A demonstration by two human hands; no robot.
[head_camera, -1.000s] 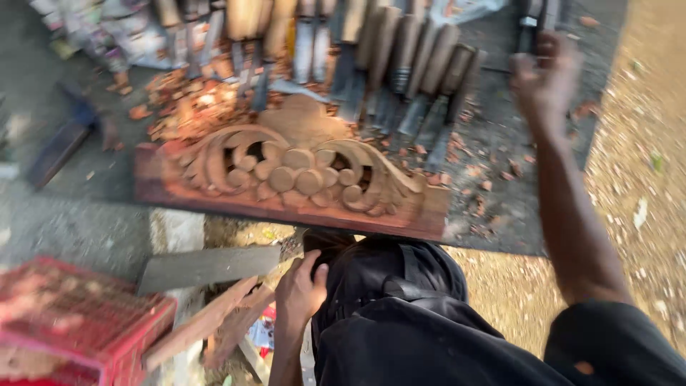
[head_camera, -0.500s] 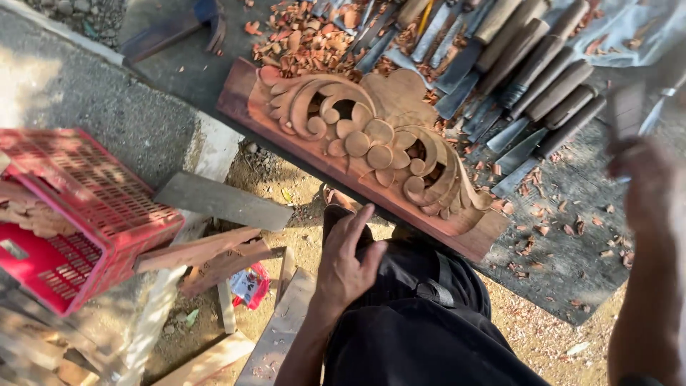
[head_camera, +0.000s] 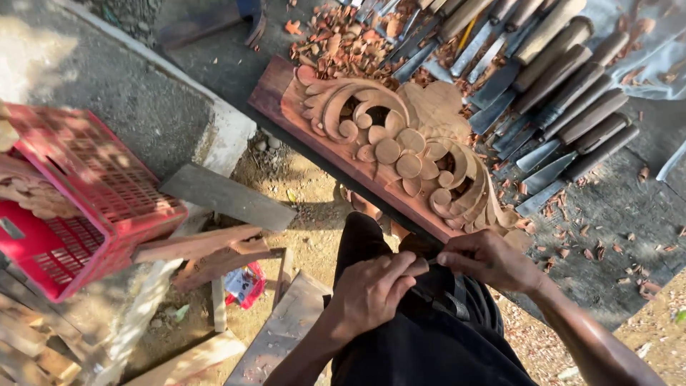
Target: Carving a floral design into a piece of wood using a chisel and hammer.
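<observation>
Hands (head_camera: 429, 275) beside carved wooden panel (head_camera: 400, 146)

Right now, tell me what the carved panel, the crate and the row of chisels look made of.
Carved panel: bare reddish-brown wood, matte, raw cut scrolls. Crate: red plastic by its moulded mesh walls, probably. Chisels: round brown handles, likely wood, with dull grey metal blades.

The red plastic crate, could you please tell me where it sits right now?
In the head view the red plastic crate sits at the far left, tilted on the concrete ledge, left of the grey plank and well away from both hands.
</observation>
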